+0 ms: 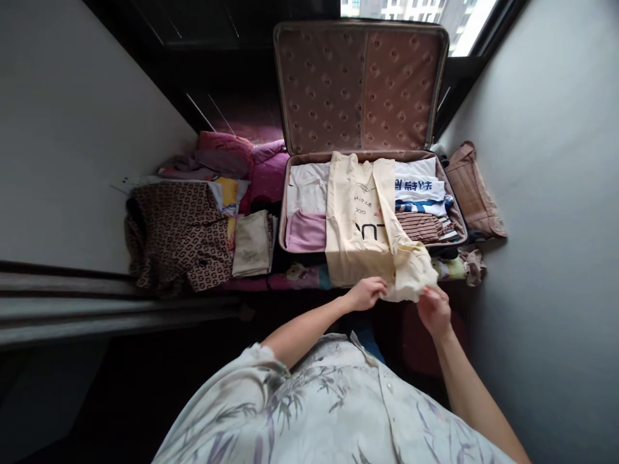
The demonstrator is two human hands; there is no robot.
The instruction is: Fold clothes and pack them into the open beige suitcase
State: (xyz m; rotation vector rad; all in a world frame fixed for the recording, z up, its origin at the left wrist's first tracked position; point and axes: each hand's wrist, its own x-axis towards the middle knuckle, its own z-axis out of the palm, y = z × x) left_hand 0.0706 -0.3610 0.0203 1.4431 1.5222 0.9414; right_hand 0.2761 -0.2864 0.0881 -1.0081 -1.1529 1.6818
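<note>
Hands: left hand (pixel 368 291) and right hand (pixel 432 308) both pinch the cream cotton shirt's (pixel 360 225) bunched hem | shirt draped over open pink-lined suitcase (pixel 360 87), lying flat atop folded clothes.

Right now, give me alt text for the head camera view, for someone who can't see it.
A person's left hand and right hand grip the near end of a cream shirt draped over folded clothes in an open suitcase. More clothes, including a brown patterned garment, lie to its left.
</note>
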